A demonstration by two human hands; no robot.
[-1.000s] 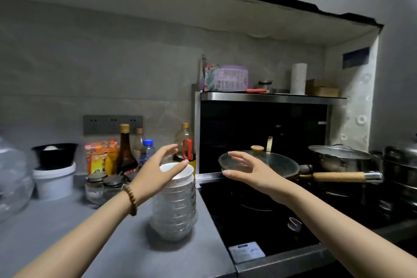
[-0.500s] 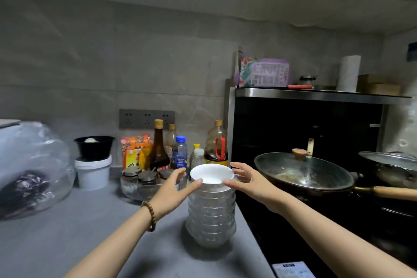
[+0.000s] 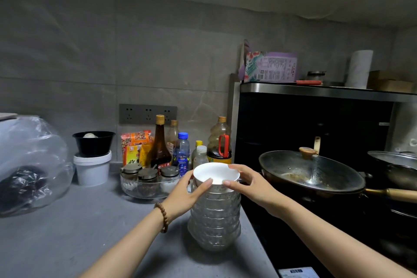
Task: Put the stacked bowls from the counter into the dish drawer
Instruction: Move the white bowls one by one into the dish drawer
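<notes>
Both hands are at the top of the stacked bowls [image 3: 214, 214] in the head view, the only one: the left hand [image 3: 185, 194] cups the near left side with its thumb laid over the rim of the white top bowl [image 3: 216, 173], and the right hand [image 3: 250, 184] closes in from the right, fingertips on the same rim; each is wrapped onto the stack rather than held apart from it, though how firm the hold is I cannot tell. The stack stands upright on the grey counter [image 3: 67, 232], close to its right edge where the dark stove [image 3: 293, 244] begins. By my reading this is the grasping step, with the lift not yet made. The next move calls for a hold lower down or under the base, since a grip on the top bowl alone would likely raise only that bowl; the clear ribbed bowls beneath look smooth and could slip. The dish drawer is not in view, so the carry must go down and out of frame. Just behind the stack sits a clear tray of spice jars [image 3: 147, 181], with bottles [image 3: 180, 153] behind it along the back wall. A lidded wok [image 3: 309, 171] stands near on the right; its handle [image 3: 392, 194] points away right. A white tub [image 3: 92, 170] and a plastic bag [image 3: 29, 165] lie well apart toward the left edge.
</notes>
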